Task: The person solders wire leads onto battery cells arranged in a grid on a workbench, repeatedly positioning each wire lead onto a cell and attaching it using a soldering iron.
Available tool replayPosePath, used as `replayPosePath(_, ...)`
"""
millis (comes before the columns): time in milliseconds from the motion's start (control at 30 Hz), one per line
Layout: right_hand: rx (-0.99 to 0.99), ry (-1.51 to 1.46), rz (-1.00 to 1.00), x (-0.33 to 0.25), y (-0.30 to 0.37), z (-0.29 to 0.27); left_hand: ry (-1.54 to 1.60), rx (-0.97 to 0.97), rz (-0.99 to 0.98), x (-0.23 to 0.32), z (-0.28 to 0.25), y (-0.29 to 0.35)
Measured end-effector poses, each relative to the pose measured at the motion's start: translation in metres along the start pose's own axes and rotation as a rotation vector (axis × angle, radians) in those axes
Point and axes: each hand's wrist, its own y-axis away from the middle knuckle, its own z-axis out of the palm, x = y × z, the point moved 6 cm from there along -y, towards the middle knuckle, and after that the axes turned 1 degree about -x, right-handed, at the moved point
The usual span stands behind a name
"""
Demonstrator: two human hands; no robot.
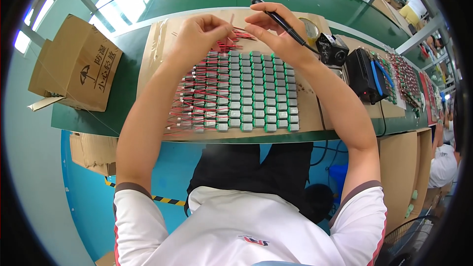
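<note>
Above the far end of a cardboard sheet (308, 101), my left hand (201, 35) is closed in a pinch. A thin pale sliver shows by its fingertips; what it is I cannot make out. My right hand (282, 33) holds a soldering iron (280, 21), its metal tip pointing up and to the left, away from the work. Loose red wires (241, 35) lie beneath and between both hands. Nearer me, small grey blocks with green edges (258, 93) stand in tight rows; those on the left carry red and black leads (189, 96) with small white connectors.
An open cardboard box (86, 66) stands on the left of the green table. To the right are a small black device (333, 49), a black box-shaped unit (363, 75) with blue tool handles (378, 76), and boards with many red parts (405, 76). The iron's cord runs beside my right forearm.
</note>
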Motion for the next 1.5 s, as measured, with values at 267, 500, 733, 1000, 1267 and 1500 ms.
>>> replayPosePath(267, -0.133, -0.011, 0.062, -0.017, 0.022, 0.006, 0.053, -0.098, -0.026, -0.005, 0.034, 0.034)
replayPosePath(500, -0.165, -0.033, 0.040, -0.028, 0.035, 0.003, 0.052, -0.071, -0.037, 0.008, 0.040, 0.056)
replayPosePath(733, -0.270, 0.223, -0.061, -0.049, 0.055, 0.001, 0.032, 0.025, -0.144, 0.002, 0.036, 0.085)
replayPosePath(1000, -0.317, 0.268, -0.326, -0.059, 0.090, -0.028, -0.119, 0.065, -0.083, -0.019, 0.012, 0.144)
replayPosePath(1267, -0.312, 0.161, -0.212, -0.066, 0.129, -0.024, -0.359, 0.077, 0.040, -0.009, 0.015, 0.159)
replayPosePath(1500, -0.395, 0.058, -0.233, -0.065, 0.133, -0.016, -0.574, -0.026, 0.310, 0.003, 0.026, 0.158)
